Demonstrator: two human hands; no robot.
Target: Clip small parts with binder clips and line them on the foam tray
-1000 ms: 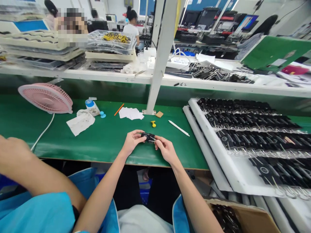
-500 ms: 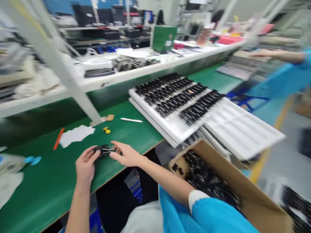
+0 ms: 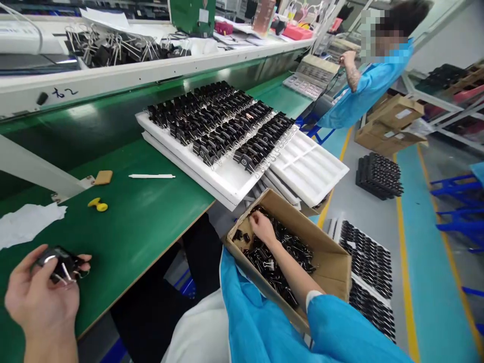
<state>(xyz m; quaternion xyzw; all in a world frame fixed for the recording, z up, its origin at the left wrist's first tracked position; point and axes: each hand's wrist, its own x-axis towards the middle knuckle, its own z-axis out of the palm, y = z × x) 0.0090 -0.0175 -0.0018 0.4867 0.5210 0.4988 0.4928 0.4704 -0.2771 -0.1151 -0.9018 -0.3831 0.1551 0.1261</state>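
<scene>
- Over the green desk [image 3: 151, 206], left hand [image 3: 47, 297]: fingers gripping a black wire-handled part [image 3: 60, 263].
- In the brown cardboard box [image 3: 330, 269], right hand [image 3: 262, 228]: grasp cannot be told.

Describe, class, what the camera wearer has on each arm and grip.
The left grip is bare, without a glove; no sleeve shows on that arm. The right grip is ungloved too. Farther up its arm, a bright blue sleeve meets a narrow white cuff.
</scene>
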